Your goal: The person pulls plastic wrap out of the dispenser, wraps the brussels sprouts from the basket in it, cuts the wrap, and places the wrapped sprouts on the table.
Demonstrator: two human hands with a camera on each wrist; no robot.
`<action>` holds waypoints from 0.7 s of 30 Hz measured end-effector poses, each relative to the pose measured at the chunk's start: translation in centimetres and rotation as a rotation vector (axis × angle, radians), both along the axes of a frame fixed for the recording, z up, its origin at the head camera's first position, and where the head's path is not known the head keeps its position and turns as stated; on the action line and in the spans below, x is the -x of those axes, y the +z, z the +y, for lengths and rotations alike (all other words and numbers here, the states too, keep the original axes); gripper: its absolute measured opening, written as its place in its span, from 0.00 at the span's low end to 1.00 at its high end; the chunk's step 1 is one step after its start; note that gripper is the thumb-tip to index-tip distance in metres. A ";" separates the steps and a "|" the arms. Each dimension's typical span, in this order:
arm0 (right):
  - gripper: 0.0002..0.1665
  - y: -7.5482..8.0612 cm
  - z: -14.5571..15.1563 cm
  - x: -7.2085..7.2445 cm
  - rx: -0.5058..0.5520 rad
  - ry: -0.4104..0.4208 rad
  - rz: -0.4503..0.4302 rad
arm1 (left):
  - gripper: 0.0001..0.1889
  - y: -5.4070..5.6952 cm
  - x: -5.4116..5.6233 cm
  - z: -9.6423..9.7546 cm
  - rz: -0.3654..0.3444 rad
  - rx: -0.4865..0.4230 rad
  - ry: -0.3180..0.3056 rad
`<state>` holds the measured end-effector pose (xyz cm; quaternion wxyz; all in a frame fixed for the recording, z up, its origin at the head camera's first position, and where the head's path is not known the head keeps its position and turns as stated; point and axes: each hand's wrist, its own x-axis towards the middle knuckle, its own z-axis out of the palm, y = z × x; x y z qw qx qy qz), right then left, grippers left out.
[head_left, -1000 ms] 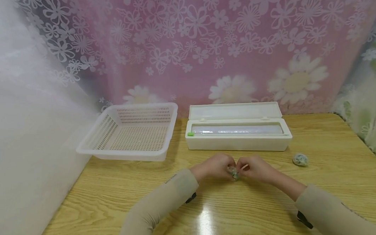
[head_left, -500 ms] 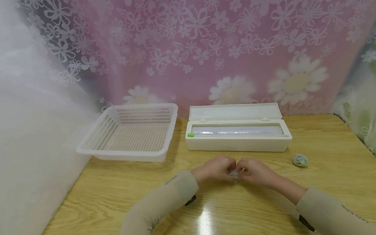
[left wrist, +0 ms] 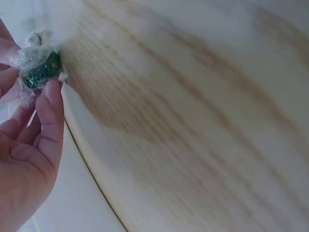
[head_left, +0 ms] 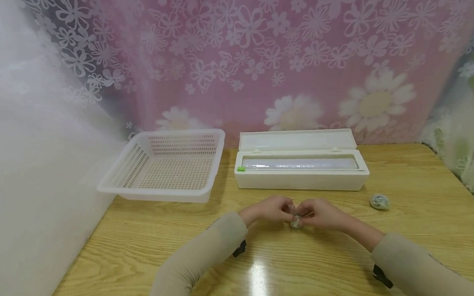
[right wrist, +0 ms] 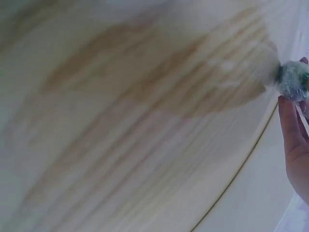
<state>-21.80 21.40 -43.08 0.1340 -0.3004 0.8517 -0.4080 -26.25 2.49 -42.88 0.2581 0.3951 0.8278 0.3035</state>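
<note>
A small green lump wrapped in crinkled cling film (head_left: 295,223) is between both hands, low over the middle of the table. My left hand (head_left: 273,209) pinches it from the left with thumb and fingertips. From the right, my right hand (head_left: 322,214) pinches the film with bent fingers. In the left wrist view, dark green shows through the clear film on the wrapped lump (left wrist: 42,70), and fingertips press on its edges. The right wrist view catches the lump (right wrist: 292,81) at its edge, with fingers beneath. What the lump is inside cannot be made out.
A second wrapped lump (head_left: 380,201) lies on the table to the right. Behind the hands stands a white dispenser box (head_left: 299,182), lid (head_left: 297,140) raised, holding a cling film roll (head_left: 300,163). A white perforated basket (head_left: 154,193) sits at back left. A floral curtain hangs behind.
The fingers have shifted on the wrapped lump. They covered most of it half a second ago; now its pale film-covered side shows below the fingertips. The box, basket and second lump stay put.
</note>
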 end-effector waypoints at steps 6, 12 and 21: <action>0.09 0.1 -0.3 0.3 -0.036 -0.012 0.025 | 0.05 0.0 0.0 0.0 0.020 0.008 0.040; 0.07 0.0 -0.1 0.9 -0.039 -0.061 0.012 | 0.06 0.0 0.0 0.3 0.058 -0.059 0.098; 0.05 -0.3 0.0 1.6 -0.038 -0.131 -0.017 | 0.08 -0.1 0.0 0.6 0.056 -0.039 0.148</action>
